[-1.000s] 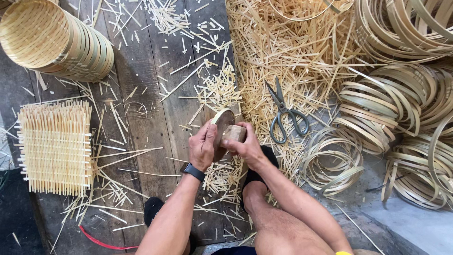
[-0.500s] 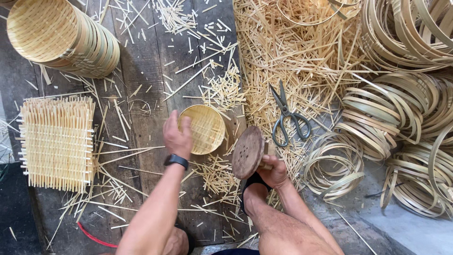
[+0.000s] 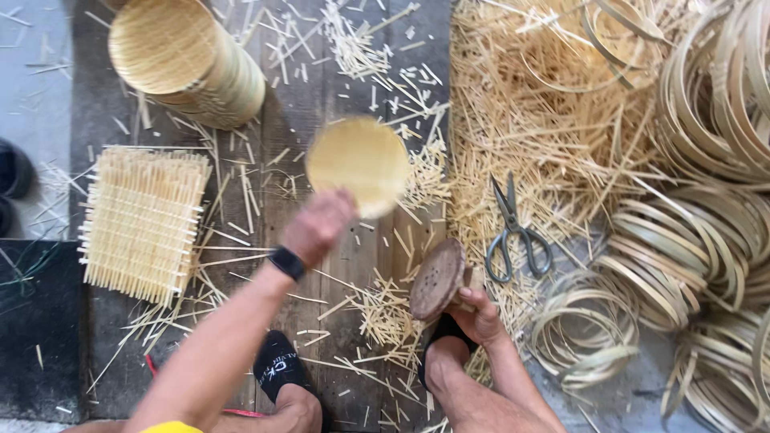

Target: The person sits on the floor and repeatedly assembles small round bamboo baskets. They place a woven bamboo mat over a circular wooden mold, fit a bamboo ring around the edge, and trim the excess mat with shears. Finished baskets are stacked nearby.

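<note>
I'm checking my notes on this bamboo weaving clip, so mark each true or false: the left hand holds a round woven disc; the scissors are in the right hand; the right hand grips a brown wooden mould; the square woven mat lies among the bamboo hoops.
1. The left hand holds a round woven disc. True.
2. The scissors are in the right hand. False: they lie on the bamboo slivers, untouched.
3. The right hand grips a brown wooden mould. True.
4. The square woven mat lies among the bamboo hoops. False: it lies on the opposite side, below the basket stack.

Both forearms bare, no sleeves. Left hand: black band watch at wrist. Right hand: unadorned. Black footwear with pale lettering. Yellow garment edge at six o'clock.
</note>
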